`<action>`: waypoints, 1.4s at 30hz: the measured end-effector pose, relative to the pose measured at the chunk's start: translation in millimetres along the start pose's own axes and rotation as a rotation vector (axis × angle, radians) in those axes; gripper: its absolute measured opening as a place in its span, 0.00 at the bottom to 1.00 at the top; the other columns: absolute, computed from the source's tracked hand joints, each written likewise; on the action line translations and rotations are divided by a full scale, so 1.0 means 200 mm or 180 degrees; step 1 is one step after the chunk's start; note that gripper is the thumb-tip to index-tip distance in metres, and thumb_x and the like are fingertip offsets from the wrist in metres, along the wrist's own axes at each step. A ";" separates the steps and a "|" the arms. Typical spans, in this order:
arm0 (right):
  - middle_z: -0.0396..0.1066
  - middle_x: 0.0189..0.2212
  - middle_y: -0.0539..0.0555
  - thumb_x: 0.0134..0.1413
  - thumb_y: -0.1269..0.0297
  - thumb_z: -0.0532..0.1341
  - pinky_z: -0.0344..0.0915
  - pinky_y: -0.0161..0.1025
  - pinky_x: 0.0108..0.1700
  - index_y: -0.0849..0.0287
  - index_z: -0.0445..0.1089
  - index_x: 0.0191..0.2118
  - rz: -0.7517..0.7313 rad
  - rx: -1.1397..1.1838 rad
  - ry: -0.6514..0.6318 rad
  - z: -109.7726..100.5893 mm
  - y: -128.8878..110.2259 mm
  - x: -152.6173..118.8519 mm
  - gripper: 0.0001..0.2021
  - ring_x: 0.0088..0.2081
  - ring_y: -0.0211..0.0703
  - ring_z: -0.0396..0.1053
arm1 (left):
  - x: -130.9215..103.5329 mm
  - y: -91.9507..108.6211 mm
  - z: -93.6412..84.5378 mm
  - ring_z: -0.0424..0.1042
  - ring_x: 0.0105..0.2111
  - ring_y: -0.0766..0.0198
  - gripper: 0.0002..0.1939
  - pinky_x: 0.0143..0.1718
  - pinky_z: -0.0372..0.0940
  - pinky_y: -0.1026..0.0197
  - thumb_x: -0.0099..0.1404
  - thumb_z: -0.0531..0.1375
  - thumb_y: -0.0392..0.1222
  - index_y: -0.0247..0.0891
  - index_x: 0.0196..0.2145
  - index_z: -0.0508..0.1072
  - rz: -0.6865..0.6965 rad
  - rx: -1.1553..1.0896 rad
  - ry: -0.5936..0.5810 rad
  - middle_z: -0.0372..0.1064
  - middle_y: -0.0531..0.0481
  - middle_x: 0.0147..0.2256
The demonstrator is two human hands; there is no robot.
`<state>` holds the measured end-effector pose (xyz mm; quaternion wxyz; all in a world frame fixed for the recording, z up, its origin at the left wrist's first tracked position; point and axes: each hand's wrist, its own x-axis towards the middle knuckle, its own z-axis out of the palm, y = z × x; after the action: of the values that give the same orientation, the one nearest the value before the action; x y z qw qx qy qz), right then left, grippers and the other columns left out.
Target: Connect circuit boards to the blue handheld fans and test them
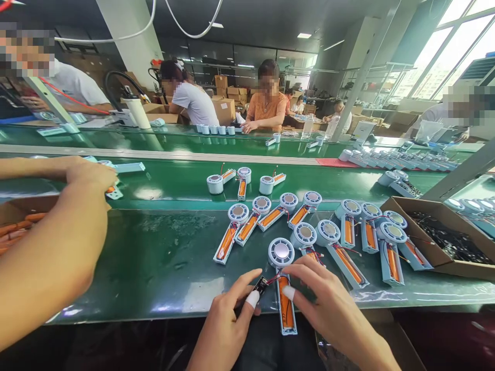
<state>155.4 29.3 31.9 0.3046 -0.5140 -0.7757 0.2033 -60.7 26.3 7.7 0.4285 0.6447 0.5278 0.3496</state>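
Observation:
My left hand (231,315) pinches a small black circuit board (261,285) between thumb and fingers, a white cover on the thumb tip. Red and dark wires (274,279) run from the board to an open handheld fan (286,309) lying in front of me, its round head away from me and an orange battery in its handle. My right hand (328,301) is closed at the handle's right side. Its covered thumb lies against the battery and its index finger is by the wires; the exact grip is partly hidden.
Several similar fans (248,229) lie behind and to the right on the green worktop (154,263). A cardboard box of black parts (450,242) stands at right, one with orange batteries (15,226) at left. A co-worker's arms (73,216) reach in from the left.

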 end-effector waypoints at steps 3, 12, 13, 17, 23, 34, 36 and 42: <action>0.71 0.42 0.55 0.66 0.69 0.56 0.70 0.42 0.41 0.51 0.71 0.51 -0.0148 -0.0287 0.0048 0.07 0.00 0.01 0.13 0.40 0.46 0.72 | 0.00 -0.02 0.02 0.76 0.24 0.64 0.21 0.31 0.73 0.65 0.68 0.53 0.42 0.46 0.56 0.74 0.0125 0.0077 0.0041 0.79 0.52 0.32; 0.78 0.38 0.55 0.63 0.62 0.62 0.72 0.36 0.39 0.54 0.79 0.40 0.0510 0.1474 0.0926 0.14 0.04 0.04 0.08 0.39 0.44 0.76 | 0.02 -0.01 0.07 0.76 0.27 0.62 0.25 0.31 0.74 0.62 0.70 0.47 0.37 0.43 0.60 0.72 0.0302 0.0600 0.0098 0.78 0.44 0.44; 0.78 0.37 0.55 0.62 0.59 0.63 0.73 0.36 0.38 0.55 0.80 0.40 0.0710 0.1700 0.0945 0.13 0.04 0.03 0.08 0.37 0.44 0.76 | 0.02 0.00 0.07 0.78 0.32 0.61 0.25 0.35 0.74 0.62 0.70 0.46 0.35 0.44 0.59 0.72 0.0327 0.0720 0.0104 0.77 0.44 0.44; 0.78 0.32 0.55 0.56 0.52 0.67 0.71 0.34 0.31 0.58 0.79 0.40 0.1280 0.2631 0.0762 0.11 0.01 0.05 0.14 0.29 0.40 0.72 | -0.01 -0.01 0.09 0.79 0.36 0.62 0.31 0.36 0.73 0.64 0.68 0.44 0.27 0.48 0.59 0.73 0.0538 0.1607 0.0101 0.74 0.45 0.41; 0.75 0.34 0.53 0.56 0.56 0.67 0.70 0.35 0.39 0.58 0.76 0.44 0.1256 0.2601 0.0494 0.18 -0.03 0.06 0.13 0.36 0.41 0.73 | -0.05 -0.02 0.09 0.80 0.30 0.61 0.38 0.28 0.72 0.64 0.65 0.43 0.22 0.55 0.62 0.68 0.0796 0.2652 0.0131 0.73 0.46 0.45; 0.77 0.37 0.56 0.59 0.58 0.64 0.71 0.38 0.43 0.58 0.77 0.43 0.1061 0.2095 0.0509 0.20 -0.05 0.05 0.12 0.39 0.46 0.75 | 0.00 -0.04 0.09 0.82 0.45 0.56 0.26 0.39 0.77 0.59 0.69 0.45 0.32 0.37 0.62 0.62 0.0873 0.1686 0.0683 0.80 0.43 0.47; 0.78 0.35 0.55 0.58 0.58 0.64 0.71 0.37 0.41 0.58 0.77 0.42 0.1173 0.1996 0.0558 0.20 -0.05 0.04 0.10 0.37 0.45 0.75 | 0.00 -0.03 0.09 0.83 0.40 0.56 0.23 0.34 0.77 0.60 0.69 0.46 0.34 0.37 0.60 0.62 0.0816 0.1569 0.0787 0.82 0.44 0.43; 0.75 0.33 0.52 0.61 0.69 0.59 0.68 0.35 0.37 0.56 0.75 0.36 0.0580 0.1036 0.0545 0.18 -0.08 0.06 0.07 0.34 0.42 0.73 | 0.01 0.01 0.09 0.84 0.35 0.60 0.15 0.31 0.76 0.65 0.68 0.49 0.35 0.43 0.48 0.70 0.0966 0.1338 0.0961 0.83 0.50 0.39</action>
<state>116.8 34.4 17.5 0.4287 -0.5415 -0.6542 0.3083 -43.2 24.2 3.3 0.1451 0.7315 0.5440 0.3847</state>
